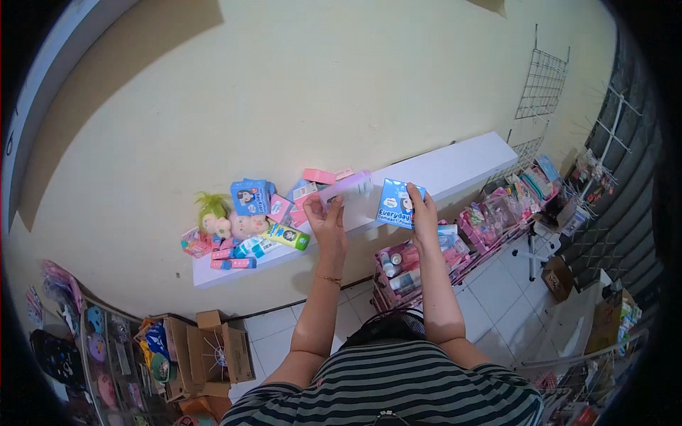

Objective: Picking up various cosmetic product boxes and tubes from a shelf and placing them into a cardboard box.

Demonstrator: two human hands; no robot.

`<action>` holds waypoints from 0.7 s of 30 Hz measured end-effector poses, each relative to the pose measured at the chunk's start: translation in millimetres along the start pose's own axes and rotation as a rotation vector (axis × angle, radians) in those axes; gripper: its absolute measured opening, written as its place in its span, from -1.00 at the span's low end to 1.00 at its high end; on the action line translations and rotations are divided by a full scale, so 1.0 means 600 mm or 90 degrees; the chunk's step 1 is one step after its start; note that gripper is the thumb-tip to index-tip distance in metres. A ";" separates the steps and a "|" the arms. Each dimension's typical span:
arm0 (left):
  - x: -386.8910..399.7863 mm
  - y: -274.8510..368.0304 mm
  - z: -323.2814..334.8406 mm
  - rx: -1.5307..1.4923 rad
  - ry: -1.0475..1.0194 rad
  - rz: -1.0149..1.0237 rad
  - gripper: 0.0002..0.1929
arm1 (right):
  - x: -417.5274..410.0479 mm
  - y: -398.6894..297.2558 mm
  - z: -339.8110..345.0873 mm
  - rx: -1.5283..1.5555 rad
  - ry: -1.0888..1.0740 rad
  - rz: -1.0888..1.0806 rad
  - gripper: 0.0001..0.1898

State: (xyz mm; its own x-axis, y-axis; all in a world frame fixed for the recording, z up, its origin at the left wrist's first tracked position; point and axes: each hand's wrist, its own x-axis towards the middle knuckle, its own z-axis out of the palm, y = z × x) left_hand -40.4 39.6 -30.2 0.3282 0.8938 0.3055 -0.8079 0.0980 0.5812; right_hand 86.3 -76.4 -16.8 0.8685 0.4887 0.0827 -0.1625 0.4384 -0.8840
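My left hand (329,221) grips the near end of a translucent purple bottle (354,186), which is tilted over the white wall shelf (442,165). In my right hand (421,213) is a blue compact powder box (393,205), its printed front facing up. Left of my hands, the shelf bears a pile: pink boxes (319,175), another blue powder box (249,197), a green-yellow tube (287,236), a doll with green hair (214,221) and a pale pink doll (248,223). Several small pink and blue boxes (233,263) lie by the shelf's front edge.
Below the shelf, pink baskets (378,287) hold bottles and packets. Wire grids (542,82) hang on the wall at the right. Open cardboard boxes (226,346) stand on the tiled floor at the lower left, beside a rack (104,357) of goods. A white stand (532,250) is at the right.
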 end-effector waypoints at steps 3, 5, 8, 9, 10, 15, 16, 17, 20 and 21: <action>-0.009 -0.018 0.025 -0.067 0.042 -0.102 -0.62 | -0.002 -0.016 -0.026 0.000 0.024 -0.012 -0.61; -0.028 -0.052 0.037 -0.071 0.006 -0.118 -0.64 | -0.003 -0.026 -0.038 0.015 0.045 -0.017 -0.65; -0.058 -0.079 0.078 -0.069 -0.065 -0.193 -0.62 | -0.004 -0.050 -0.076 0.038 0.086 -0.037 -0.69; -0.066 -0.084 0.094 -0.062 -0.098 -0.246 -0.59 | -0.003 -0.061 -0.092 0.046 0.099 -0.053 -0.70; -0.066 -0.102 0.098 -0.006 -0.147 -0.260 -0.56 | 0.005 -0.066 -0.114 0.053 0.099 -0.071 -0.72; -0.109 -0.166 0.179 0.105 -0.293 -0.357 -0.57 | 0.011 -0.137 -0.221 0.036 0.153 -0.114 -0.74; -0.117 -0.180 0.196 0.094 -0.327 -0.385 -0.57 | 0.013 -0.148 -0.249 0.027 0.156 -0.107 -0.74; -0.128 -0.198 0.216 0.082 -0.361 -0.413 -0.56 | 0.013 -0.162 -0.278 0.018 0.160 -0.101 -0.74; -0.169 -0.269 0.277 0.023 -0.425 -0.381 -0.53 | 0.006 -0.210 -0.356 0.005 0.191 -0.121 -0.74; -0.187 -0.290 0.300 0.016 -0.437 -0.393 -0.53 | 0.003 -0.227 -0.385 0.015 0.201 -0.121 -0.73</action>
State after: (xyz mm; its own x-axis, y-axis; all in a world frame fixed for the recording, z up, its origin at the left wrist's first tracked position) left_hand 151.6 -156.7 -30.0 0.9219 0.2298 0.3119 -0.3851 0.4547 0.8031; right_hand 217.8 -309.3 -2.6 0.9853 0.1415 0.0953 0.0084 0.5177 -0.8555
